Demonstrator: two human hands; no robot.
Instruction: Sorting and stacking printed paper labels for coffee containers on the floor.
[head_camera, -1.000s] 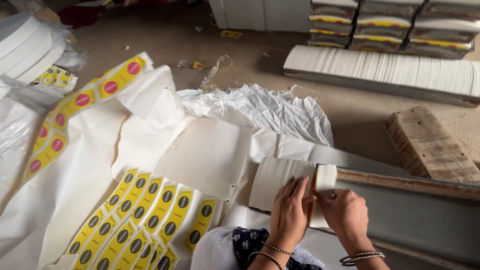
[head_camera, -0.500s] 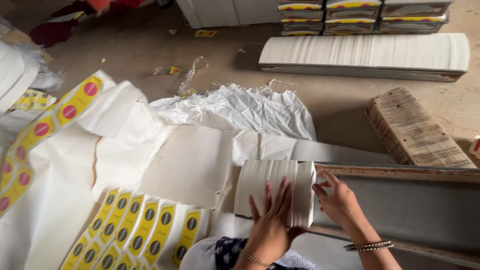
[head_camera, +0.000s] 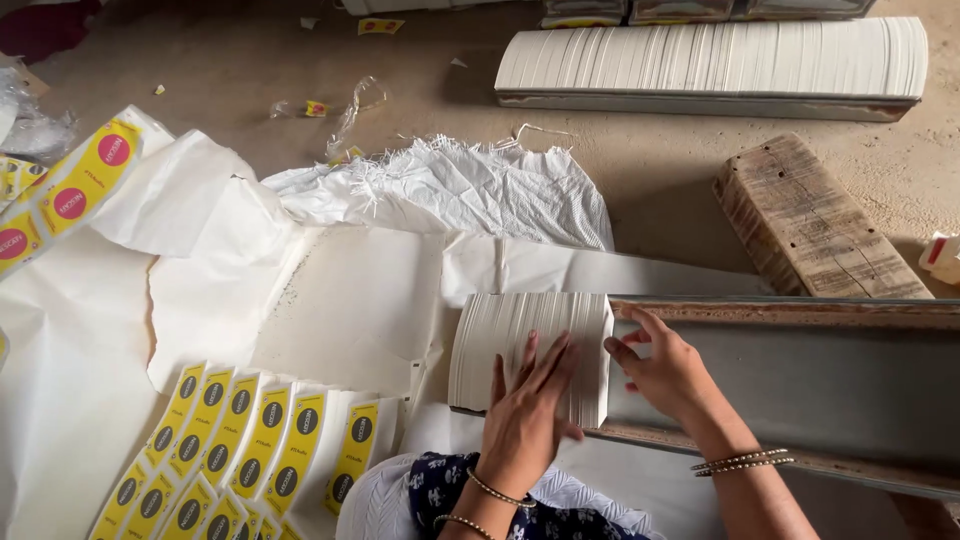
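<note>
While we press: left hand (head_camera: 525, 425) flat atop white paper stack (head_camera: 530, 350); right hand (head_camera: 665, 370) open against its end.
Labels: yellow strips (head_camera: 240, 450) fanned just left.

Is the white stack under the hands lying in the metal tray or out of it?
Partly in: the white stack overhangs the metal tray's left end.

A dusty concrete floor (head_camera: 250, 70) fills the view, littered with scraps at 11 o'clock; a worn wooden block (head_camera: 810, 220) lies at 2 o'clock in soft daylight.
</note>
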